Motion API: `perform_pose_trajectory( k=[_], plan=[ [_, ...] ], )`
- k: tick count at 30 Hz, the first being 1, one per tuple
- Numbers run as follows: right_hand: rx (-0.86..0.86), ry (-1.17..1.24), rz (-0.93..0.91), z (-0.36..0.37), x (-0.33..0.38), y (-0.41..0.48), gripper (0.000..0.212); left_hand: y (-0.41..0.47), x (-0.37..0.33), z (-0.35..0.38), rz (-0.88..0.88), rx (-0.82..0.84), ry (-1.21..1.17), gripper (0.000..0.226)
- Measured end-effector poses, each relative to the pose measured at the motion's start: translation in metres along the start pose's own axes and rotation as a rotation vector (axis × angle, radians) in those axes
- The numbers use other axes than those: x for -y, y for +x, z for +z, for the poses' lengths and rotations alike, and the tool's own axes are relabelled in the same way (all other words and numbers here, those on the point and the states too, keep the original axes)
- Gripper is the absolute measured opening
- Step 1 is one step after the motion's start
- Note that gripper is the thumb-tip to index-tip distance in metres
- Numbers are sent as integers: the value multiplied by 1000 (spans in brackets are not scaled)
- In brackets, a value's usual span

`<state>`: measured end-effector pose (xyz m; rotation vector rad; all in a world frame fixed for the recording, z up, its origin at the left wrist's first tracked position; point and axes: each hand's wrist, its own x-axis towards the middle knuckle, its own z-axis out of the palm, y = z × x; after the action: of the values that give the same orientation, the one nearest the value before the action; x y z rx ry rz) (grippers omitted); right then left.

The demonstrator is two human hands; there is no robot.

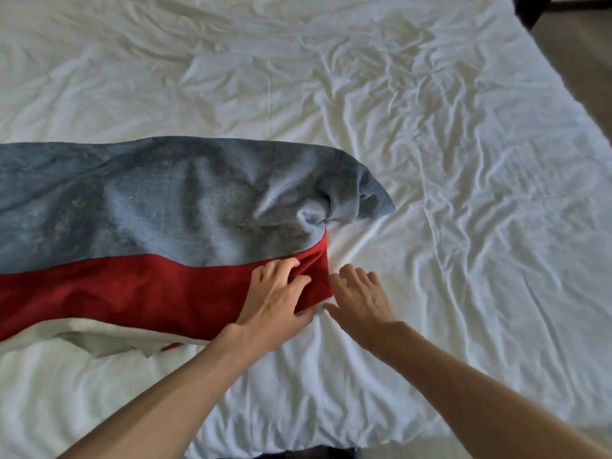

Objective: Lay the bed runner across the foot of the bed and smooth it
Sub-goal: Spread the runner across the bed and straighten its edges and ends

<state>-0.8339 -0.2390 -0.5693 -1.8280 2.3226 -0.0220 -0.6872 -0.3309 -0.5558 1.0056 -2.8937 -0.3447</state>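
We count one long, soft fabric bed runner (149, 200), made of two bands: blue-grey on the far side and red on the near side, with a strip of white backing turned up along its near edge. It lies across the near part of one bed (496, 233), running from the left edge of view to about the middle, where its end is bunched and twisted. One creased white sheet (397, 104) covers the bed

We see two bare hands. The left hand (281, 293) sits on the red band at the runner's end; its grip is closed on the cloth, fingers curled into the folds and thumb at the corner. The right hand (361, 299) lies on the sheet just beside that end, its grip apart, fingers spread and the fingertips (332, 278) at the red edge

At the top right we make out one strip of tan floor (583, 61) and one dark piece of furniture (530, 8)
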Motion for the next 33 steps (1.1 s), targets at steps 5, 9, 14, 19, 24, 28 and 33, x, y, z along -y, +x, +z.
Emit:
perform_pose_trajectory(
  k=[5, 9, 14, 19, 24, 28, 33],
  plan=[
    [17, 41, -15, 4, 6, 7, 24, -11, -13, 5, -39, 36, 67, 45],
    [-16, 95, -29, 1, 3, 9, 10, -10, -12, 5, -59, 59, 149, 44],
    [-108, 249, -22, -21, 1, 6, 9, -3, -11, -1, -80, -45, 129, 17],
    [-291, 416, 39, -38, -6, -10, 20, 3, -23, -12, -67, -219, -27, 6],
    [-97, 472, 186, -34, -3, -25, 35, 16, -34, -32, -93, -282, -141, 7],
    [67, 523, 294, -17, 25, -10, 58, 14, -31, -47, -82, -316, -224, 11],
    [-54, 999, 547, -17, 68, 21, 22, 10, -23, -57, -67, -370, -249, 15]
  ],
)
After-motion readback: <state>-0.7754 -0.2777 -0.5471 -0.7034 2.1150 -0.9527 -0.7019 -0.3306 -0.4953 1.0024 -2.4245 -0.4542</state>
